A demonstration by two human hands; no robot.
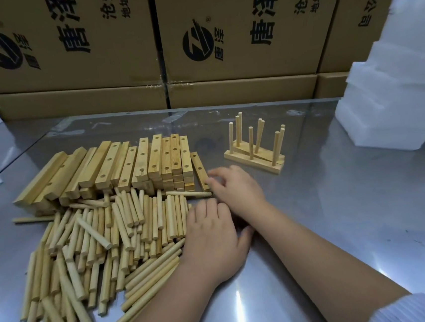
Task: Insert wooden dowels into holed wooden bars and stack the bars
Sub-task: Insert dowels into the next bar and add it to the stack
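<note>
Pickup step: left hand (214,241) rests with open fingers on the dowels (97,239). Right hand (234,187) is blurred beside a loose bar (198,167), and I cannot tell its grip. Next move likely needs one dowel pinched.

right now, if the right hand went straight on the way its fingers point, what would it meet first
Most likely the lone holed bar lying beside the bar stack. The right hand points its fingers left at the bar's near end and looks almost on it. Motion blur hides whether they touch.

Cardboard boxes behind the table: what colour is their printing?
Black print on the brown cardboard boxes, seen best in the head view.
</note>
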